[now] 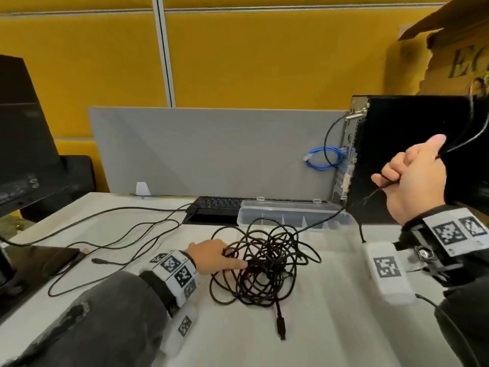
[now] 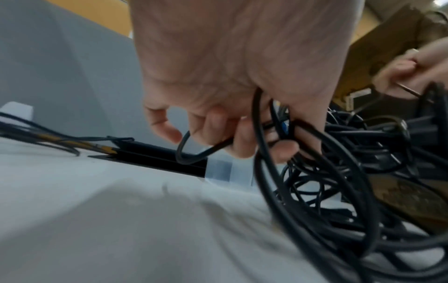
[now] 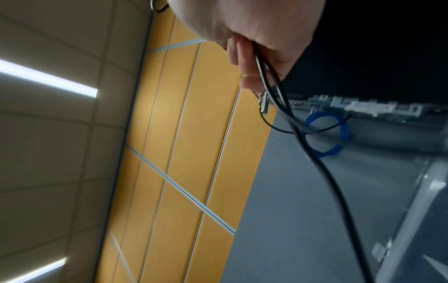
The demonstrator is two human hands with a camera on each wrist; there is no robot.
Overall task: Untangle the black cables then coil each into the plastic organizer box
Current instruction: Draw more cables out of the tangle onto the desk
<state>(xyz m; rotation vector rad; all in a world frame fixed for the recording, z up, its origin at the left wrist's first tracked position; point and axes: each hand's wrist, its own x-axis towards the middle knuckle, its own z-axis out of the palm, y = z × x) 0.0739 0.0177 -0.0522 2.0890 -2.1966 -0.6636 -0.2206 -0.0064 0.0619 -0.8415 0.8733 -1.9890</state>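
A tangle of black cables (image 1: 264,268) lies on the white table, a plug end (image 1: 281,327) trailing toward me. My left hand (image 1: 217,256) rests at the tangle's left side, its curled fingers (image 2: 244,141) hooked around several strands (image 2: 261,153). My right hand (image 1: 412,176) is raised at the right, fist closed around one black cable (image 3: 315,162) that runs taut down to the tangle (image 1: 325,219) and loops out above the thumb. The clear plastic organizer box (image 1: 293,215) stands open behind the tangle, its compartments showing no cables.
A black keyboard (image 1: 217,205) lies left of the box. A black computer tower (image 1: 412,154) with a blue cable coil (image 1: 321,158) stands at the right. Thin cables (image 1: 119,229) cross the table's left; a monitor (image 1: 23,133) stands there. A grey divider (image 1: 211,149) closes the back.
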